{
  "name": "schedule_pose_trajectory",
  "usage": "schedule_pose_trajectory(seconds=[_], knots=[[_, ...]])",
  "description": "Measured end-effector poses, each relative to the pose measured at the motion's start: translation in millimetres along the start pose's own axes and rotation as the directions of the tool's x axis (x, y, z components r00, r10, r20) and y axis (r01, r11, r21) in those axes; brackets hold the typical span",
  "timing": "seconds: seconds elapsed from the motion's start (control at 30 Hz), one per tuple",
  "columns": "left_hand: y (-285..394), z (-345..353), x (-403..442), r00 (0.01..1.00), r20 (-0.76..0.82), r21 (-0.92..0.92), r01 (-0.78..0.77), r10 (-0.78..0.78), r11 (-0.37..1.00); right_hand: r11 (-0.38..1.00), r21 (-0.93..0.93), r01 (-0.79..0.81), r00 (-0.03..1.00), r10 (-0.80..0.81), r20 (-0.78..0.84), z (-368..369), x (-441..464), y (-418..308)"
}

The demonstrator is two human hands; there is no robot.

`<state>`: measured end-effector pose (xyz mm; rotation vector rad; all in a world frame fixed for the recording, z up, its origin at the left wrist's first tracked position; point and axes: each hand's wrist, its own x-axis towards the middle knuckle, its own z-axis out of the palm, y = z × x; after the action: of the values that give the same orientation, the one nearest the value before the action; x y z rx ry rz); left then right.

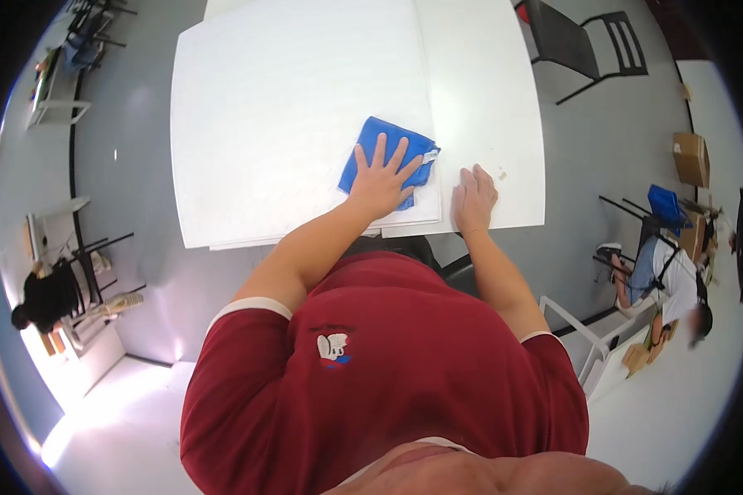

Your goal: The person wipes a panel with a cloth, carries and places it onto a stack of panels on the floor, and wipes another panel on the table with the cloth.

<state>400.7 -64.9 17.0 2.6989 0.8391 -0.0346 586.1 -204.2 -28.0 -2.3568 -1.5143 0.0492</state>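
Observation:
A folded blue cloth with a small white tag lies on a large white sheet that covers much of the white table. Pressed flat on top of the cloth is my left hand, palm down with its fingers spread; it covers the cloth's lower middle. My right hand rests on the bare table top, just right of the sheet's edge. Its fingers lie close together and slightly bent, and I see nothing in them.
Small marks show on the table beside my right hand. A black chair stands beyond the table's right side. Another person sits at the far right near cardboard boxes, and a person in black is at the far left.

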Motion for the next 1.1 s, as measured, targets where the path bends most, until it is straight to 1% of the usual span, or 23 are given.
schedule_pose_trajectory(seconds=[0.03,0.17,0.23,0.27,0.37,0.5,0.6,0.7,0.8,0.83,0.9,0.93,1.03,1.07,1.1], knots=[[-1,0,0,1.0,0.014,-0.01,0.001,-0.001,1.0,1.0,-0.007,0.002,1.0,-0.002,0.009,-1,1,-1],[-5,9,1,0.998,-0.041,-0.008,-0.039,0.039,0.999,1.0,-0.026,-0.002,1.0,0.003,0.026,0,-3,0],[-10,6,9,0.997,-0.071,0.017,-0.023,0.024,1.0,1.0,-0.025,0.006,1.0,-0.005,0.012,0,1,-1],[-12,5,13,0.997,-0.082,0.023,-0.013,0.015,1.0,1.0,-0.022,0.011,1.0,-0.01,0.012,-1,0,-2],[-31,-3,37,0.982,-0.169,0.087,0.101,-0.085,0.991,1.0,-0.024,0.015,1.0,-0.015,0.02,-2,0,-3],[-45,-21,55,0.981,-0.111,0.077,0.171,-0.162,0.982,0.999,-0.027,0.032,0.999,-0.032,0.013,-2,-1,0],[-50,-8,62,0.972,-0.171,0.102,0.179,-0.16,0.979,0.999,-0.011,0.031,0.999,-0.031,0.012,-3,1,-2],[-52,-2,65,0.973,-0.169,0.125,0.183,-0.16,0.975,1.0,0.001,0.018,0.999,-0.018,0.03,-5,2,-2],[-56,-2,73,0.97,-0.191,0.097,0.171,-0.15,0.98,1.0,-0.027,0.014,0.999,-0.013,0.042,-3,0,-2],[-57,-1,80,0.963,-0.209,0.078,0.188,-0.168,0.979,1.0,-0.022,0.011,0.999,-0.01,0.043,-4,-1,-1],[-66,-2,102,0.947,-0.244,0.037,0.224,-0.209,0.974,1.0,-0.01,0.009,0.999,-0.008,0.046,-6,1,-3],[-69,-6,115,0.921,-0.284,-0.029,0.271,-0.268,0.962,1.0,-0.013,0.005,0.999,-0.004,0.05,-7,1,-3],[-79,-20,147,0.873,-0.342,-0.096,0.335,-0.347,0.937,1.0,-0.019,-0.004,0.997,0.005,0.073,-9,4,-6],[-83,-17,160,0.868,-0.35,-0.087,0.344,-0.352,0.935,1.0,-0.021,-0.01,0.996,0.012,0.087,-11,5,-8],[-81,-19,166,0.885,-0.318,-0.061,0.339,-0.341,0.939,1.0,-0.024,-0.015,0.995,0.018,0.102,-11,5,-9]])
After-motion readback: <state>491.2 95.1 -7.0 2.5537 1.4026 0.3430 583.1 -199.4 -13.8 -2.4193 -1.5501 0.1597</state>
